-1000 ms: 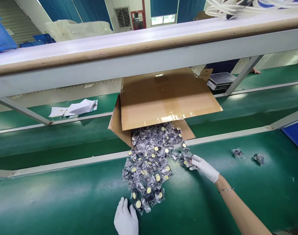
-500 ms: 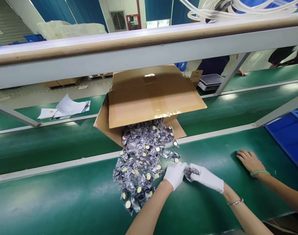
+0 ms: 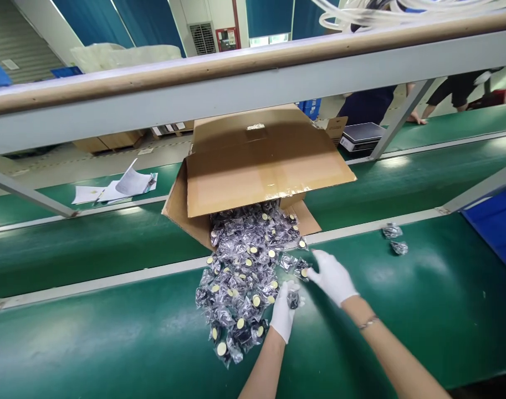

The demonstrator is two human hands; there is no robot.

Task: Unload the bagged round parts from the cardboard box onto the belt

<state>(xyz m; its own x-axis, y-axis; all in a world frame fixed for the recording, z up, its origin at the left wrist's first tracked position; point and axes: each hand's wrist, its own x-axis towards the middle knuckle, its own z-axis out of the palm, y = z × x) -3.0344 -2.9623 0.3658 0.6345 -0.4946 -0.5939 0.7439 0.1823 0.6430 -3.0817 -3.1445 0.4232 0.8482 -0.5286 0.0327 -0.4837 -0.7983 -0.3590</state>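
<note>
My left hand (image 3: 282,313), in a white glove, holds a small dark part in a clear plastic bag (image 3: 293,300). My gloved right hand (image 3: 332,277) has its thumb and fingers apart, beside another bagged part with a pale yellow round face (image 3: 304,272); I cannot tell whether the fingertips touch it. To the left spreads a pile of bagged dark parts (image 3: 240,277), several showing the same yellow discs. The pile spills from a cardboard box (image 3: 269,166) lying with its opening towards me. Two more bagged parts, one upper (image 3: 392,230) and one lower (image 3: 399,247), lie farther right.
Under everything runs a green work surface (image 3: 111,338) with a pale metal strip (image 3: 111,280) behind it. A blue bin (image 3: 496,227) stands at the right. Overhead crosses a shelf beam (image 3: 236,97). Behind are papers (image 3: 115,188), a scale (image 3: 363,136) and people.
My right hand has let go of the bagged part and moved up and left towards the pile's edge. The co-worker's hand at right is gone; two bagged parts now show there.
</note>
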